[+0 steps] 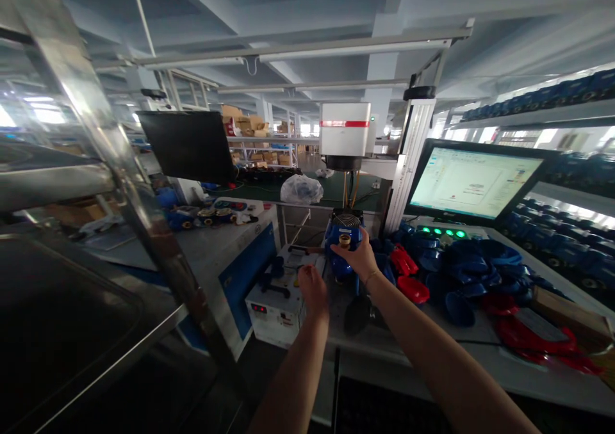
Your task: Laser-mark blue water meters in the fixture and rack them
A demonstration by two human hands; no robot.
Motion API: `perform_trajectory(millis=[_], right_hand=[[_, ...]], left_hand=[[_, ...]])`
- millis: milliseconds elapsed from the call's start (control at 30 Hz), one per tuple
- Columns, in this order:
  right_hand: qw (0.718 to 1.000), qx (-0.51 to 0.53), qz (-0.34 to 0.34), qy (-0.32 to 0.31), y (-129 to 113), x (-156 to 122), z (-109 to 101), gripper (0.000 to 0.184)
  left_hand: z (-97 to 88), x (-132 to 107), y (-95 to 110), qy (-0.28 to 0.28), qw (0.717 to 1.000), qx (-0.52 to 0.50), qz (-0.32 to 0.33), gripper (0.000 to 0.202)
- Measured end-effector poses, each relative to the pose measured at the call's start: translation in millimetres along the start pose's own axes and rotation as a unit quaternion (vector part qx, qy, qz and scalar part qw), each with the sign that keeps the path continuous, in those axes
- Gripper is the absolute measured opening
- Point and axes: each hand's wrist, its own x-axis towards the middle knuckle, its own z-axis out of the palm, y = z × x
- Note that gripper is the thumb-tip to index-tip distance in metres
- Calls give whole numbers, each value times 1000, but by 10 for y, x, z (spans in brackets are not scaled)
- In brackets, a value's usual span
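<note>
My right hand (358, 255) is closed on a blue water-meter body (341, 239) with a brass fitting, which sits under the white laser-marking head (346, 130). My left hand (312, 287) is curled into a loose fist just left of the meter, above a white control box (273, 306); what it holds, if anything, is hidden. Both forearms reach in from the bottom of the view.
A lit monitor (473, 181) stands to the right, with green lights below it. Several blue and red caps (456, 277) are piled on the bench at right. Blue meters fill shelves (567, 95) at far right. A dark screen (189, 143) and metal racking (96, 139) stand at left.
</note>
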Motion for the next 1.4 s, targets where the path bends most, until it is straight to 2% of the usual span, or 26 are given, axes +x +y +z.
perform_trajectory(millis=[100, 333, 467, 600, 700, 767, 867, 967, 1167, 1233, 1300, 1400], right_hand=[[1000, 3, 20, -4, 18, -20, 4, 105], [997, 24, 67, 24, -39, -163, 14, 117], [998, 46, 31, 18, -174, -337, 3, 111], [993, 104, -49, -32, -407, -630, -122, 107], [972, 183, -119, -92, -650, -941, -304, 109], [957, 227, -133, -125, -815, -1175, -432, 111], [938, 276, -136, -160, -992, -1533, -567, 110], [920, 308, -148, -191, -1056, -1878, -607, 105], [895, 356, -178, -200, -1065, -2401, -619, 99], [894, 362, -148, -220, -1042, -2518, -633, 99], [892, 371, -78, -247, -985, -2634, -624, 98], [858, 403, 55, -314, -853, -2838, -541, 88]], left_hand=[[-7, -10, 18, -6, 1000, -5, -5, 12], [-48, -65, 104, -13, 1000, -19, -11, 14], [-83, -107, 194, -24, 999, -39, 1, 18], [-269, -167, 313, -50, 995, -77, 39, 41], [-593, -203, 471, -83, 984, -148, 56, 60], [-885, -215, 611, -122, 973, -184, 68, 70], [-1376, -228, 815, -160, 968, -175, 84, 81], [-1868, -263, 955, -178, 968, -158, 73, 89], [-2712, -405, 1156, -291, 942, -161, 50, 91], [-2956, -477, 1213, -318, 936, -144, 33, 100], [-3198, -595, 1253, -329, 935, -135, -10, 106], [-3522, -908, 1292, -326, 929, -138, -111, 105]])
